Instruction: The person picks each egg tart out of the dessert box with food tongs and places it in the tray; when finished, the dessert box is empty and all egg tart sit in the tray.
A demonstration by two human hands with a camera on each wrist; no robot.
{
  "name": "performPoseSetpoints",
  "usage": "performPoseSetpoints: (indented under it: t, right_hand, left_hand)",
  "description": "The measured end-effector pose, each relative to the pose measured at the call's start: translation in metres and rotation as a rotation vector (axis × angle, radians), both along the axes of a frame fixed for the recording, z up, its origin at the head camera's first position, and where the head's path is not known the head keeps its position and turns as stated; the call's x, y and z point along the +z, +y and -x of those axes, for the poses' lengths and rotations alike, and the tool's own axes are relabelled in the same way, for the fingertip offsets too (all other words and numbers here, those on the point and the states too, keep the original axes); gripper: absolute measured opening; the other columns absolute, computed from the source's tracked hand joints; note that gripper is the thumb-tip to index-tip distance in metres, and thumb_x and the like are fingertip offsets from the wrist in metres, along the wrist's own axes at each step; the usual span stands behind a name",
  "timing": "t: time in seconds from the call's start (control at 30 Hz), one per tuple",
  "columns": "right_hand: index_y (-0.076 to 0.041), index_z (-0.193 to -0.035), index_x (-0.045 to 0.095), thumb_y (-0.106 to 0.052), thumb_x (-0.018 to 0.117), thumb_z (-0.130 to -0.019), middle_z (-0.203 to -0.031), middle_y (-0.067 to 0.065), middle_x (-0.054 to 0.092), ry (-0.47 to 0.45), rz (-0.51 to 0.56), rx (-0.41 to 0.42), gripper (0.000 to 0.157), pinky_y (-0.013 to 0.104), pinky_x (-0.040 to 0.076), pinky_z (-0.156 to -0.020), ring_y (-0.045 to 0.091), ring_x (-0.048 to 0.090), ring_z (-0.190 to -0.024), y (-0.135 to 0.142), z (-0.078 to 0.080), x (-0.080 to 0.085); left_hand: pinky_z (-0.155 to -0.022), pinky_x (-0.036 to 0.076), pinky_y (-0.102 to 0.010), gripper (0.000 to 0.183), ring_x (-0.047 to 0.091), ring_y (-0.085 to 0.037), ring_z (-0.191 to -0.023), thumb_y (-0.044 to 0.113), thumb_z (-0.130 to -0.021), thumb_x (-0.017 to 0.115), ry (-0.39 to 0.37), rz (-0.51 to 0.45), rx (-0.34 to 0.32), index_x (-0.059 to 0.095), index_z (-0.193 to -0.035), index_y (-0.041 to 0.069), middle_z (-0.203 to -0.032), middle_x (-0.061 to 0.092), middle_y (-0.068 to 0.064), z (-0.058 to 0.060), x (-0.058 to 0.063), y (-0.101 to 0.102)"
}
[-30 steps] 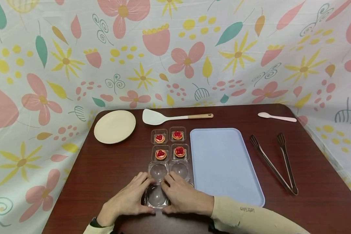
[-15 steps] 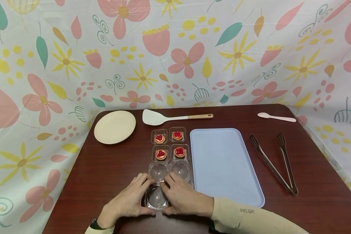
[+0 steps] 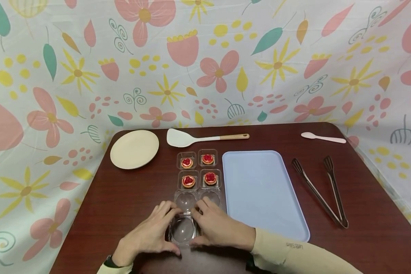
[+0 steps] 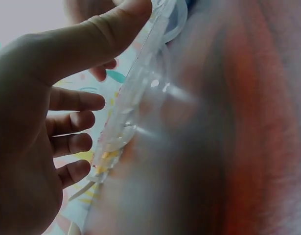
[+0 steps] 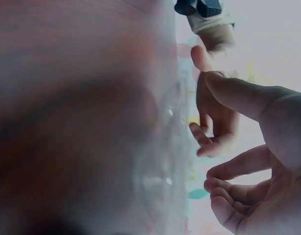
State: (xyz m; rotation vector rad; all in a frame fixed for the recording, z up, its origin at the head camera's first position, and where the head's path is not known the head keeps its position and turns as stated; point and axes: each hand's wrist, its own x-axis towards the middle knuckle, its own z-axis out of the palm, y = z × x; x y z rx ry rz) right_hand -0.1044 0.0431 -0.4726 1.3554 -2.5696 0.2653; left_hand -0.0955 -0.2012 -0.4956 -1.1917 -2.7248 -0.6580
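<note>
In the head view a clear plastic box with a round dome (image 3: pixel 183 230) lies at the table's near edge. My left hand (image 3: pixel 153 229) is at its left side, thumb toward me, fingers relaxed. On its right side is my right hand (image 3: pixel 222 227), fingers loosely bent and partly covering the domed piece behind. Both wrist views show loose fingers gripping nothing: the left hand (image 4: pixel 67 112) in one, the right hand (image 5: pixel 267 161) in the other. Beyond the hands, red-topped tarts (image 3: pixel 210 177) sit in clear square compartments (image 3: pixel 178 180), two across. Clear domed pieces (image 3: pixel 185 201) lie just nearer.
A pale blue tray (image 3: pixel 263 190) lies right of the boxes, partly under the right forearm. Metal tongs (image 3: pixel 323 199) lie farther right. A cream plate (image 3: pixel 134 149), a white spatula with wooden handle (image 3: pixel 205 138) and a pink spoon (image 3: pixel 323 137) are along the back.
The right hand has shifted slightly right and away from the near box, uncovering more of its dome. The left hand has barely moved. The tarts and utensils stay put.
</note>
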Motion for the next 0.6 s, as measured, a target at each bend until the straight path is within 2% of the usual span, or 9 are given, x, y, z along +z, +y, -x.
performPoseSetpoints:
  t: [0.3, 0.4, 0.6]
  right_hand:
    - [-0.002, -0.116, 0.066, -0.046, 0.078, -0.077, -0.107, 0.005, 0.063, -0.028, 0.206, -0.068, 0.059, 0.031, 0.051, -0.085, 0.018, 0.054, -0.098, 0.025, 0.014, 0.020]
    - [-0.003, -0.117, 0.066, -0.042, 0.079, -0.077, -0.105, 0.005, 0.063, -0.028, 0.250, -0.105, 0.057, 0.032, 0.051, -0.083, 0.018, 0.054, -0.097, 0.035, 0.018, 0.025]
    - [0.000, -0.115, 0.066, -0.038, 0.082, -0.075, -0.105, 0.008, 0.063, -0.011, 0.318, -0.206, 0.058, 0.036, 0.053, -0.083, 0.023, 0.057, -0.099, 0.059, 0.025, 0.032]
  left_hand:
    - [-0.089, 0.041, -0.033, 0.088, 0.043, -0.009, -0.109, 0.061, -0.060, 0.085, 0.022, 0.036, -0.013, 0.057, -0.126, 0.010, -0.120, 0.049, 0.006, 0.018, 0.015, 0.005]
    - [-0.091, 0.041, -0.035, 0.086, 0.044, -0.011, -0.112, 0.059, -0.061, 0.085, 0.039, 0.048, -0.017, 0.057, -0.125, 0.010, -0.121, 0.050, 0.005, 0.026, 0.020, 0.006]
    - [-0.094, 0.042, -0.037, 0.081, 0.048, -0.013, -0.115, 0.057, -0.063, 0.084, 0.067, 0.057, 0.019, 0.059, -0.124, 0.011, -0.123, 0.053, 0.003, 0.043, 0.029, 0.006]
